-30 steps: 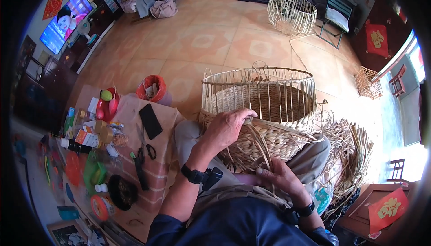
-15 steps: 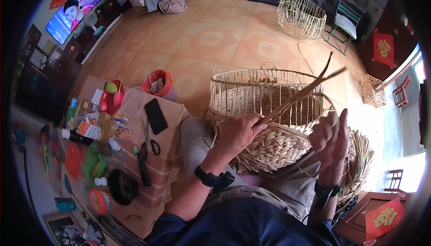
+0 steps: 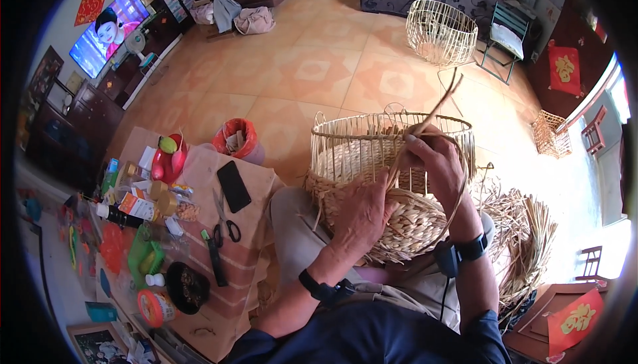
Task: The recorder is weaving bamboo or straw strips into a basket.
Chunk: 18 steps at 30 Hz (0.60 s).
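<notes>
Now, closest in, the left hand lies against the near wall of the basket, thumb raised beside the strands; its fingertips are hidden from me, so I can't tell whether its grip has closed. The right hand, half a second ago out to the side and clear of the wall, has swung in to the rim and pinches the brown strands between thumb and fingers. Their forked tips rise past the rim, and one length loops down by the right wrist. To my mind, that puts the loose fibre at the line where the weave meets the bare uprights, so the work seems to be at that edge.

The basket sits between the person's knees: chunky, pale plaiting below with frayed ends, thin open uprights above, a round rim with small loops standing on it. Dry fibre is heaped beyond the right knee. On the person's left, the worktop carries scissors and a black phone; past it stands a red-lined bin. Farther off, across the tiles, an open wicker frame stands beside a folding chair.
</notes>
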Motion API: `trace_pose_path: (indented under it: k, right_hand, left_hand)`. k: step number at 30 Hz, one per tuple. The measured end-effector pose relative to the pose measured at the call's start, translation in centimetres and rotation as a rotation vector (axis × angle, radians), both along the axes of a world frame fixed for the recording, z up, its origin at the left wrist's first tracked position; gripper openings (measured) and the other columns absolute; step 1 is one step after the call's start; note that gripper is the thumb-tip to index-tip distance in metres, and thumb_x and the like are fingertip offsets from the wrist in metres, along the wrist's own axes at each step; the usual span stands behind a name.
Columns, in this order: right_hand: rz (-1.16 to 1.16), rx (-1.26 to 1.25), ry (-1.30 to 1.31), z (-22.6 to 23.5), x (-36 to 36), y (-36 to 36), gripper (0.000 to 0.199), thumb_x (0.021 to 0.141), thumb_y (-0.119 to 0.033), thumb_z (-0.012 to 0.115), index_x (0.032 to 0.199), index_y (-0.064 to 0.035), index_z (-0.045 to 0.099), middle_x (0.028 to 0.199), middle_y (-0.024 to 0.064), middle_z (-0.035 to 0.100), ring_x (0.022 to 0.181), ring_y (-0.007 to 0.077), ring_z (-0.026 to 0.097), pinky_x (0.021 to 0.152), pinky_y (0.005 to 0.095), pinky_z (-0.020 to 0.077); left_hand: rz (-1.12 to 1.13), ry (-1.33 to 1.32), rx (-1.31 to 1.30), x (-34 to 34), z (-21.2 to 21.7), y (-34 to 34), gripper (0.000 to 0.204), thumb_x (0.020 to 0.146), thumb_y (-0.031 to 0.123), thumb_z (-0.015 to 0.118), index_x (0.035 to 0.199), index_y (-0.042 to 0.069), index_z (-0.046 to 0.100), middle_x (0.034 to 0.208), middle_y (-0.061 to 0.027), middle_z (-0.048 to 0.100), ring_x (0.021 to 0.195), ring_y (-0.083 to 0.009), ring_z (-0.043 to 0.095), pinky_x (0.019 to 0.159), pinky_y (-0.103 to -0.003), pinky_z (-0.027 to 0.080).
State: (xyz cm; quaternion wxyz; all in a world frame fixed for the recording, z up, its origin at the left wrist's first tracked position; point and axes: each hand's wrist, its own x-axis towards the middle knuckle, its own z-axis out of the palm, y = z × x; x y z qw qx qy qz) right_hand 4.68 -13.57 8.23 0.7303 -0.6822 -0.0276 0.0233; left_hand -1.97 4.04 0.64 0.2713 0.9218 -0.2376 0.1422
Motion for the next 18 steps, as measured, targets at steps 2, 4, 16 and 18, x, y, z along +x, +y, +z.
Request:
trace_pose_path:
  k: [2,4,16,18]
  right_hand:
    - [0.157,0.009,0.005,0.7,0.7,0.0,0.019,0.101,-0.015,0.063,0.107,0.0028,0.064,0.088,0.0097,0.069,0.080,0.0173,0.071,0.077,0.0281,0.0579]
    - [0.207,-0.015,-0.043,-0.5,1.8,0.1,0.018,0.100,-0.013,0.063,0.108,0.0038,0.064,0.090,0.0102,0.070,0.082,0.0178,0.072,0.078,0.0287,0.0585]
    - [0.016,-1.170,-0.535,-1.1,-1.5,1.3,0.008,0.087,-0.011,0.065,0.087,-0.0034,0.067,0.083,0.0166,0.064,0.072,0.0350,0.069,0.064,0.0471,0.0523]
    - [0.013,-1.302,-0.562,-1.8,-2.3,2.0,0.005,0.085,-0.011,0.066,0.086,-0.0062,0.067,0.087,0.0143,0.065,0.071,0.0333,0.069,0.063,0.0470,0.0531]
  left_hand:
    - [0.036,0.011,0.068,-0.4,0.7,-0.8,0.081,0.093,0.035,0.073,0.149,-0.011,0.036,0.103,-0.0185,0.065,0.102,-0.0326,0.065,0.117,-0.051,0.034]
    - [0.073,0.018,0.138,-0.4,0.9,-1.6,0.087,0.091,0.039,0.075,0.150,-0.011,0.034,0.098,-0.0162,0.065,0.097,-0.0301,0.066,0.121,-0.050,0.030]
    - [0.080,-0.121,0.383,0.0,-0.8,-2.6,0.068,0.079,0.051,0.079,0.119,-0.001,0.058,0.094,-0.0106,0.056,0.092,-0.0258,0.061,0.121,-0.054,0.031]
    - [0.050,-0.172,0.289,0.1,-1.4,-2.2,0.056,0.083,0.038,0.076,0.121,0.000,0.059,0.095,-0.0126,0.057,0.095,-0.0289,0.061,0.121,-0.053,0.032]
